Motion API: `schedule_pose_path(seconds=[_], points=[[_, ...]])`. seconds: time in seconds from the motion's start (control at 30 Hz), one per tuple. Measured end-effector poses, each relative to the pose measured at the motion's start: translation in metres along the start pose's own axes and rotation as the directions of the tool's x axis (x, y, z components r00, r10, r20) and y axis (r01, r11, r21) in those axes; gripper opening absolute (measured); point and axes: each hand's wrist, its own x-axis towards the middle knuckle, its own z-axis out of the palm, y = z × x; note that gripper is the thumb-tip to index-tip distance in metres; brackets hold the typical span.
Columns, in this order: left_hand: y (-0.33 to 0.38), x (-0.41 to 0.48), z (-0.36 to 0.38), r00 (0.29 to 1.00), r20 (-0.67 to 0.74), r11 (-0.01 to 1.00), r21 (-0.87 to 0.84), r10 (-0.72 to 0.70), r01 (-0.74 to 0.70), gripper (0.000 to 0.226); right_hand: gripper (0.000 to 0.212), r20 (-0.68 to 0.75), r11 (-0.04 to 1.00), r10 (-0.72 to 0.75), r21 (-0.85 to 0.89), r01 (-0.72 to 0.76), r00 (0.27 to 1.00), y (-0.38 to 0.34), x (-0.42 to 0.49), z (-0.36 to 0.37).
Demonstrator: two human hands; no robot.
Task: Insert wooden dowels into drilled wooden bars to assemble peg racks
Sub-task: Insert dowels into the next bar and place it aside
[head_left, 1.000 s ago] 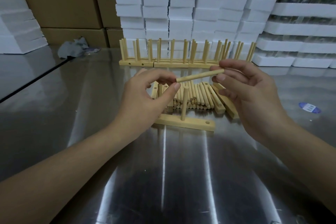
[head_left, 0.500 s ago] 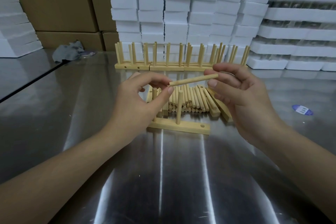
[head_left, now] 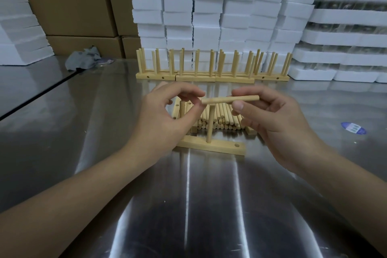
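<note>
**Dowel levelled between both hands, above a part-filled bar**

Compared with a second ago, the dowel (head_left: 228, 99) I am watching has swung from a slant to nearly level. It has also slid further through the right hand (head_left: 272, 117), whose thumb and fingers now pinch it near mid-length, not at its tip. The left hand (head_left: 163, 115) pinches the dowel's left end between thumb and forefinger. The dowel is held in the air, above the bar (head_left: 222, 148) lying on the steel table (head_left: 209, 205). Two pegs (head_left: 210, 125) already stand upright in that bar, and one hole (head_left: 236, 145) shows empty at its right end. I judge this to be a regrip before insertion: the dowel must next be turned upright over that hole. Loose dowels (head_left: 225, 118) lie just behind the bar.
</note>
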Motion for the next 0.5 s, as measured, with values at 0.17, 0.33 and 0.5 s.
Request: schedule_pose_path(seconds=[0.17,0.33,0.5], points=[[0.0016,0.0009,-0.0011,0.999,0.023,0.999,0.002,0.041,-0.041,0.018,0.035,0.003,1.000,0.013,-0.020,-0.012,1.000,0.0030,0.0001,-0.0025],[0.0023,0.0014,-0.0001,0.998,0.033,0.999,-0.002,0.053,-0.053,0.020,0.037,-0.023,1.000,0.000,-0.028,0.000,1.000,0.0042,0.0007,-0.0057],[0.0013,0.0017,-0.0003,1.000,0.019,0.997,-0.074,0.019,-0.017,0.011,0.031,-0.023,0.973,0.118,0.202,-0.111,0.993,0.0082,0.0069,-0.0093]])
